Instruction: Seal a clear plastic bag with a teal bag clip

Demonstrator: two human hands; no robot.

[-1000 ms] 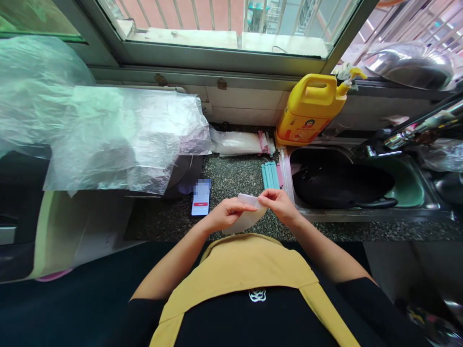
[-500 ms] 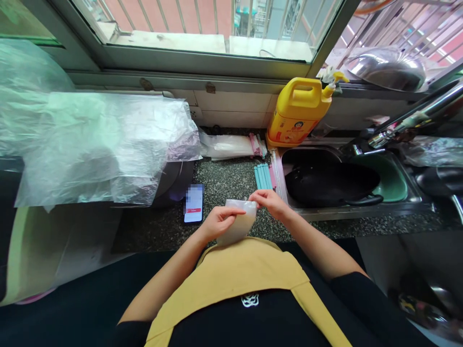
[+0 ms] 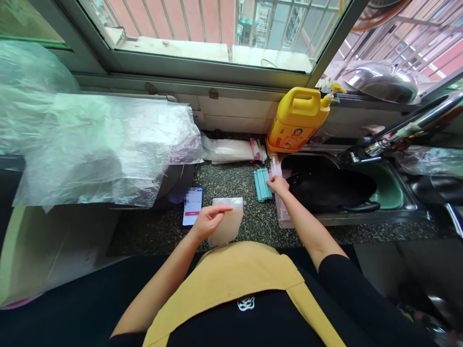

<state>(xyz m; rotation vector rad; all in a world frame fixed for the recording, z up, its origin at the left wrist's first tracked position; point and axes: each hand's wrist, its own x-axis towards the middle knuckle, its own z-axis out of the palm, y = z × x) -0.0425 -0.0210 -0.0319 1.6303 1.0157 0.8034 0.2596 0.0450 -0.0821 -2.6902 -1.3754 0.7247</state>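
My left hand (image 3: 208, 220) pinches the top edge of a small translucent plastic bag (image 3: 229, 222), held just above the speckled counter (image 3: 249, 221) in front of me. My right hand (image 3: 278, 184) has reached forward to a bunch of teal sealing sticks (image 3: 262, 183) lying beside the sink rim; its fingers curl down onto their right side, next to a pink stick. Whether it grips one I cannot make out.
A phone (image 3: 192, 212) lies left of the bag. A stack of clear bags (image 3: 231, 149) and a yellow detergent jug (image 3: 297, 120) stand at the back wall. The sink (image 3: 388, 193) holds a black pan (image 3: 333, 188). Plastic sheeting (image 3: 101, 144) covers an appliance at left.
My right hand let go of the bag and moved forward to the teal sticks. My left hand keeps the bag, now held alone and a little lower left.
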